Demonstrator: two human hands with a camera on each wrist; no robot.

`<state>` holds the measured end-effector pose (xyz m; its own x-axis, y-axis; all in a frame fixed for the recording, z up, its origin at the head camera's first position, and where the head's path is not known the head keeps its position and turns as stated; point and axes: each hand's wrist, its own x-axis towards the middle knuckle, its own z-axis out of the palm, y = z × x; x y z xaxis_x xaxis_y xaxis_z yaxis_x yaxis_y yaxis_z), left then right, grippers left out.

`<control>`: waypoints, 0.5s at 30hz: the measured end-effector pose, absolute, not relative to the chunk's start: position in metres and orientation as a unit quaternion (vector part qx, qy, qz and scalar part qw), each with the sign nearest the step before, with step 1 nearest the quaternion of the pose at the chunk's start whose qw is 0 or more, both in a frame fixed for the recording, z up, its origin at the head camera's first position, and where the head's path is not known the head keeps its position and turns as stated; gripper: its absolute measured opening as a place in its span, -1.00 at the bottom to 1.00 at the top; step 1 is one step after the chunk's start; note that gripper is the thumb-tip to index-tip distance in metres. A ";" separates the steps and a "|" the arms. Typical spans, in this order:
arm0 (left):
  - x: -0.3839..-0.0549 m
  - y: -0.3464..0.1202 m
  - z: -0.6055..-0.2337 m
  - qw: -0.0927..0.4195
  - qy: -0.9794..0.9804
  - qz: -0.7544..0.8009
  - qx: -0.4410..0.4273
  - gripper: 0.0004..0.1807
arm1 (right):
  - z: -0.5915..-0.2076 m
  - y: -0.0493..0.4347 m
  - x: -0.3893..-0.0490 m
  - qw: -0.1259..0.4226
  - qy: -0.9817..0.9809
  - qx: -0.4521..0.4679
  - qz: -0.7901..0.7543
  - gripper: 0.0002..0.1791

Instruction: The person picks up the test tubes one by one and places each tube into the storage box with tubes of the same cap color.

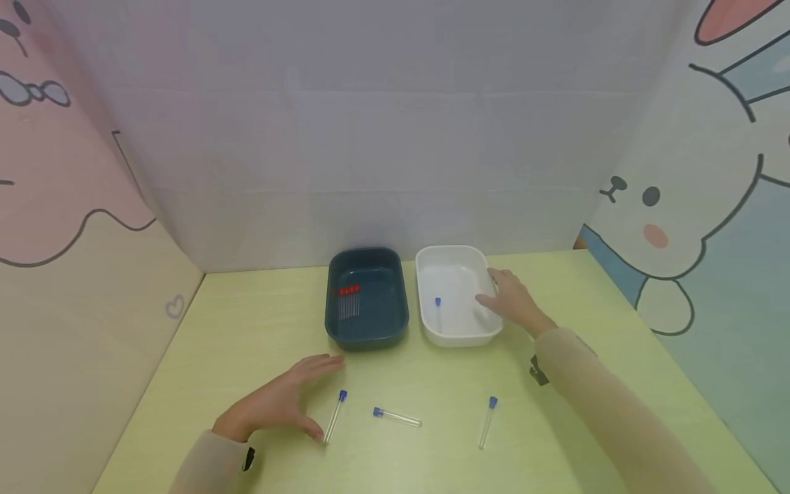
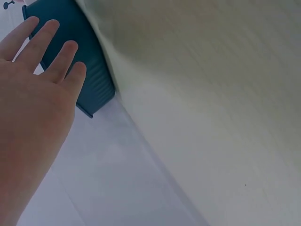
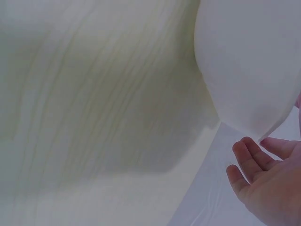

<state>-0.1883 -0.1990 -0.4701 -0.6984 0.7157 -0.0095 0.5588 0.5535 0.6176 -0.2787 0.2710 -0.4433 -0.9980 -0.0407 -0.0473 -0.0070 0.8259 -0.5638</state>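
My left hand is spread over the table, its thumb tip beside a clear test tube with a blue cap. In the left wrist view, its straight fingers overlap the dark teal bin. At the right rim of the white bin is my right hand, thumb over the inside and fingers along the outer edge. Its fingertips show right at the rim in the right wrist view, with no tube between them. One blue-capped tube lies inside the white bin.
Two more blue-capped tubes lie on the table: one in the middle, one toward the right. Several red-capped tubes sit side by side in the teal bin. A pale curtain stands behind; printed panels flank the table.
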 end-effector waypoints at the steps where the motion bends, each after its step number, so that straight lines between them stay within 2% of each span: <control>1: -0.187 -0.199 -0.471 0.135 0.871 0.299 0.367 0.32 | -0.445 0.271 -0.279 0.027 0.954 -0.011 -0.297 -0.15; 15: -0.183 -0.193 -0.485 0.193 0.870 0.287 0.352 0.34 | -0.463 0.272 -0.282 -0.012 0.943 -0.006 -0.332 -0.24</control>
<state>-0.1835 -0.1931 -0.4848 -0.6775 0.7235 -0.1324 0.5023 0.5866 0.6353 -0.2819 0.2716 -0.4634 -0.9996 -0.0031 0.0271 -0.0194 0.7794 -0.6263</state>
